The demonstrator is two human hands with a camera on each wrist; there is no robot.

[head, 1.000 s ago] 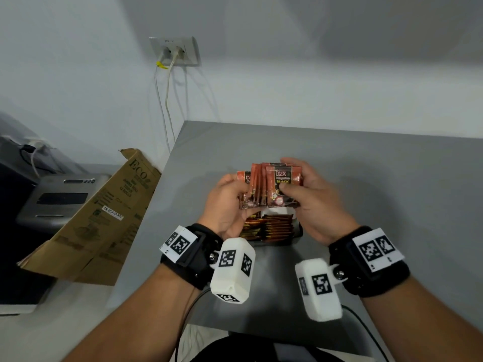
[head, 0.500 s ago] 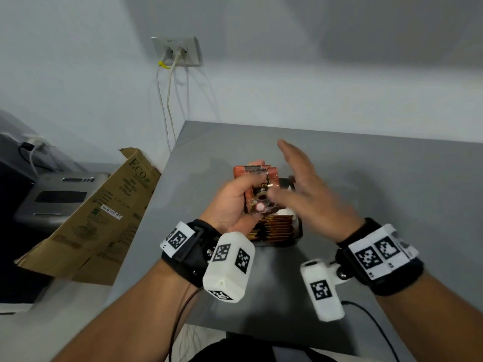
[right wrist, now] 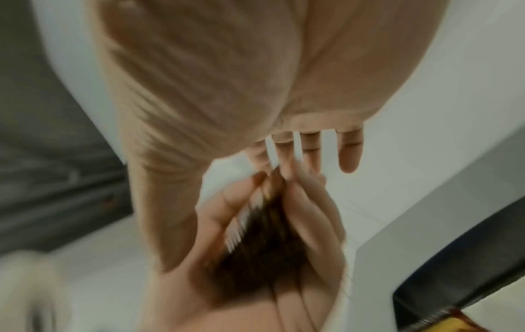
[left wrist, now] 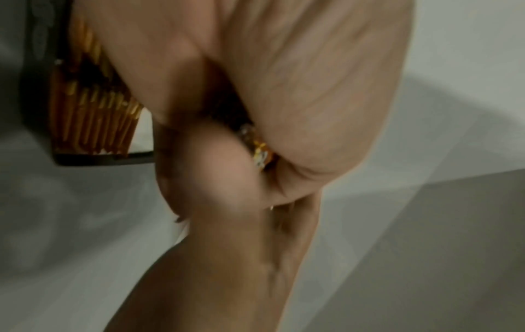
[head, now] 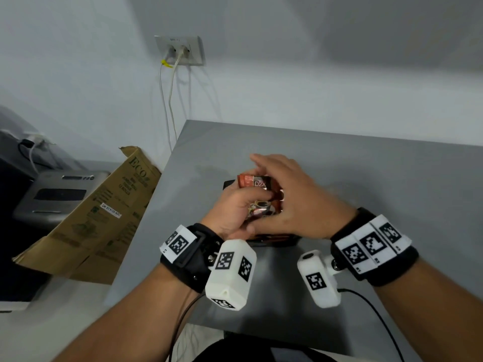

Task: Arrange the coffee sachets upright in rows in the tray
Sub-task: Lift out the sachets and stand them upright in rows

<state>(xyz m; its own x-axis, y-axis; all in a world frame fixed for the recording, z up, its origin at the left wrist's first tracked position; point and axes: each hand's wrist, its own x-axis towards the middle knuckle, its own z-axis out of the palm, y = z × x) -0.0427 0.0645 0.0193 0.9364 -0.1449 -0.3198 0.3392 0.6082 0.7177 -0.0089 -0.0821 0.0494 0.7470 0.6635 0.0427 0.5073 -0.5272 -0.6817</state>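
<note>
The left hand (head: pixel 232 210) clenches a bundle of coffee sachets (head: pixel 257 182) above the tray (head: pixel 271 240), while the right hand (head: pixel 295 199) lays straight, released fingers (right wrist: pixel 349 155) over the bundle's top.

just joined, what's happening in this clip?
A person is loading coffee sachets into a black tray on a grey table. The left hand grips a bundle of sachets just above the tray, and the right hand lies over the bundle with its fingers straight. A row of sachets already stands on edge in the tray. The held bundle is not in the tray yet.
</note>
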